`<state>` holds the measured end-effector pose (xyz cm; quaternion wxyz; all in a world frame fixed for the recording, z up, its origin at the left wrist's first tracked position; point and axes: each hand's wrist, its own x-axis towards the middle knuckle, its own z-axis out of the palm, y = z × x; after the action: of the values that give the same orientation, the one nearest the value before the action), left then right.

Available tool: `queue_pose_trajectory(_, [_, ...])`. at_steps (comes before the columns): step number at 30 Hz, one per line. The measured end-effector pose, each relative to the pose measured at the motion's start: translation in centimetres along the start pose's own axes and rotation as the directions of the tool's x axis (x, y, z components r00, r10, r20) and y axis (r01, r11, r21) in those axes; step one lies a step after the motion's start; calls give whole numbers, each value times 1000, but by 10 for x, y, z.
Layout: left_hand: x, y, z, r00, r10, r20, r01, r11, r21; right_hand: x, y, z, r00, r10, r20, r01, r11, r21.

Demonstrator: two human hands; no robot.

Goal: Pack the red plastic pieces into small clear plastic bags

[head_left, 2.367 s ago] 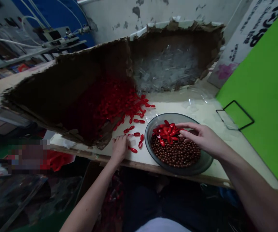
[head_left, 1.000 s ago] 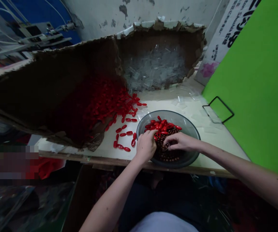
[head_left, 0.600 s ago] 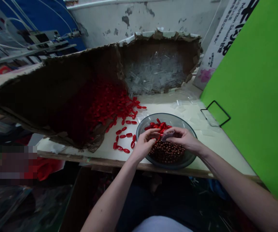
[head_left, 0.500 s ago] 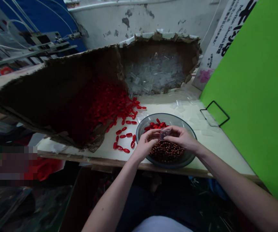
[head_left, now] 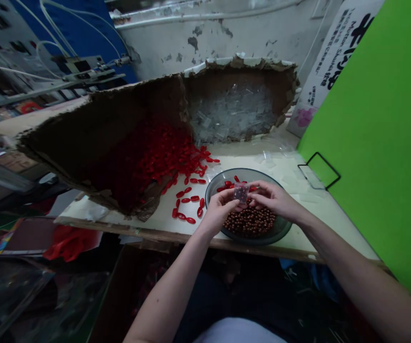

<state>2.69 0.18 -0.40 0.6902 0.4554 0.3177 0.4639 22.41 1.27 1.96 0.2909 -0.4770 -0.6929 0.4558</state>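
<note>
My left hand [head_left: 221,209] pinches a small clear plastic box [head_left: 241,193] from its left side, thumb in front. Dark specks show through the box, too small to name. My right hand [head_left: 272,200] is closed, its curled fingertips at the box's right edge. Both hands are above a grey see-through bowl [head_left: 208,193]. Round brown beads [head_left: 250,223] fill its near part; red oval pieces [head_left: 237,179] lie at its far side, partly hidden by my hands.
Left of the bowl, loose red pieces [head_left: 191,220] lie on the white table [head_left: 327,224]. A torn cardboard box [head_left: 66,138] holds many red pieces and, in its right section, clear plastic pieces [head_left: 232,114]. A green panel [head_left: 377,133] with a black wire stand [head_left: 329,164] borders the right.
The clear box has turned to face me more squarely and sits slightly higher. My right thumb has moved off its front toward the right edge. The view has shifted slightly.
</note>
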Motion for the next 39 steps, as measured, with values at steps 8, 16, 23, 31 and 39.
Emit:
queue_pose_trajectory(8, [-4, 2, 0, 999, 34, -39, -34, 999, -1, 6, 51, 22, 912, 296, 285, -34, 745, -667])
queue_pose_trajectory(16, [-6, 11, 4, 996, 16, -86, -17, 1000, -19, 5, 51, 22, 919, 263, 294, 0, 746, -666])
queue_pose_trajectory(23, [-5, 7, 3, 996, 17, -82, -20, 999, -26, 3, 49, 18, 930, 212, 299, 26, 777, -629])
queue_pose_trajectory(31, [-6, 6, 5, 996, 0, -91, 0, 1000, -3, 1, 44, 13, 941, 179, 286, 23, 813, -582])
queue_pose_trajectory(39, [-6, 3, 9, 998, -28, -52, 29, 1000, 8, -4, -15, -17, 929, -145, -342, 84, 979, -187])
